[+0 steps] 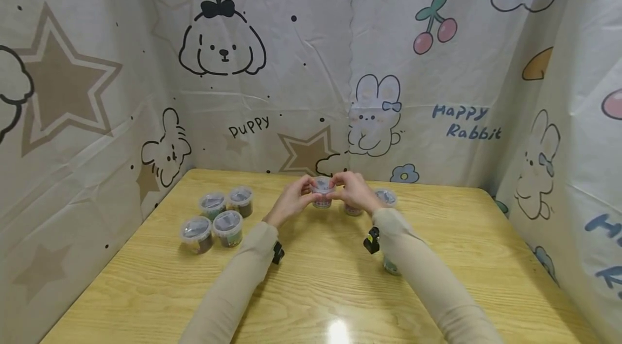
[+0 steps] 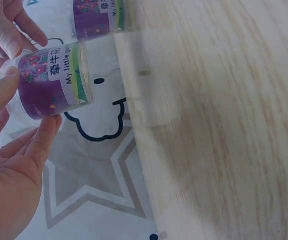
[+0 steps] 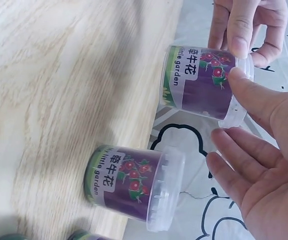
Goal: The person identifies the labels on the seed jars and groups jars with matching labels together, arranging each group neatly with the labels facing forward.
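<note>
Tub at the table's 12 o'clock, roughly upright; can't tell if its base touches wood. Left hand and right hand together on it, both pinching around the lid. Grip is high: uneven pull might pop the lid or tip contents. Second tub, 4 o'clock from it, just beside right hand; sideways swing could topple it. Right sleeve overhangs third tub, nearer 5; a dropped forearm may knock it.

Eight tubs show: one held tub, four left of it, three right of it. Two hands flank the held tub, two wrist cameras sit nearer, one table is beneath it.
</note>
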A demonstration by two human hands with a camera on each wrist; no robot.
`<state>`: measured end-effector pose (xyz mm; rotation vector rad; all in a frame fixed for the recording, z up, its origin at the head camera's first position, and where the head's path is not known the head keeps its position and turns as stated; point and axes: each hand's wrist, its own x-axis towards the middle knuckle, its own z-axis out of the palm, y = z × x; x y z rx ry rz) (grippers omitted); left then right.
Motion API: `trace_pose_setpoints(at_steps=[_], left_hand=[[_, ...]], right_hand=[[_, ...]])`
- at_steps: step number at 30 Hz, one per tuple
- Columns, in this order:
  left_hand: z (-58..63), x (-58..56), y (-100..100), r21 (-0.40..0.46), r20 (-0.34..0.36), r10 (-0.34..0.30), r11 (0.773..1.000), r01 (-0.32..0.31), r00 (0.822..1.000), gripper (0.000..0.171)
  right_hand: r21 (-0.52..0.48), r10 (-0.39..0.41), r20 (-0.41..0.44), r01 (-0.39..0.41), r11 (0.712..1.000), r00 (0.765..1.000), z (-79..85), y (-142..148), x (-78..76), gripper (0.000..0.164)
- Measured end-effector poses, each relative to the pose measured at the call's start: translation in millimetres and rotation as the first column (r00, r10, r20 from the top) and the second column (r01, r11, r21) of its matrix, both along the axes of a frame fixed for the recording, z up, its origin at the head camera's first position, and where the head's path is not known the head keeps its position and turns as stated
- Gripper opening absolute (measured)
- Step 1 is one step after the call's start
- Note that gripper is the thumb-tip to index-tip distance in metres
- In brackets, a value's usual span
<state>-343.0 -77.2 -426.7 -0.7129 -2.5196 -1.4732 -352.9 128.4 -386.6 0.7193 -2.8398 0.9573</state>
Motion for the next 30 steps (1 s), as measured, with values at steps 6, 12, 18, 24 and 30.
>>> trace_pose_setpoints(at_steps=[6,12,18,24,30], left_hand=[[-3.2,-5.4,2,-0.031,0.015,0.028,0.999,-0.027,1.0,0.02],[-7.0,-11.0,4,-0.092,0.009,0.046,0.995,-0.045,0.999,0.019],[-10.1,-12.9,6,-0.129,-0.008,0.026,0.991,-0.026,1.0,0.017],[-13.5,-14.2,9,-0.152,-0.011,0.029,0.988,-0.03,1.0,0.015],[-15.0,-16.2,12,-0.157,-0.004,0.029,0.987,-0.029,1.0,0.016]], right_hand=[[0.023,-0.034,0.009,0.033,0.999,0.999,-4.0,-2,-1.9,0.017],[0.067,-0.052,-0.003,0.052,0.996,0.999,-7.7,-4,-4.7,0.016],[0.11,-0.06,0.004,0.059,0.992,0.998,-12.6,-4,-8.4,0.013],[0.137,-0.087,0.025,0.082,0.987,0.996,-17.2,-4,-9.0,0.013],[0.13,-0.093,0.033,0.088,0.988,0.995,-21.4,-4,-11.2,0.014]])
